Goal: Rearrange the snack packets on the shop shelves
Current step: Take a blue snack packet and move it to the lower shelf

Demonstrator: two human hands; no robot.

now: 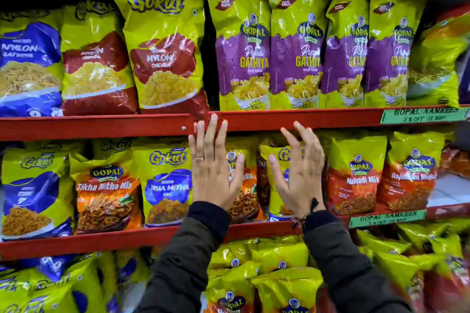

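Both my hands are raised in front of the middle shelf, fingers spread, holding nothing. My left hand (212, 168) wears a ring and covers part of an orange Gopal mix packet (243, 201). My right hand (300, 175) hovers over a yellow and blue Gokul packet (277, 185); whether it touches the packet is unclear. To the left stand a Gokul Tikha Mitha packet (166, 185) and a Gopal Tikha Mitha Mix packet (105, 193). To the right stands a Gopal Nadiyadi Mix packet (356, 175).
The red shelf edge (305, 118) runs just above my fingertips. On the upper shelf stand purple Gopal Gathiya packets (244, 58) and Gokul Nylon packets (162, 51). The lower shelf holds several yellow packets (267, 274). Green price labels (422, 114) hang at the right.
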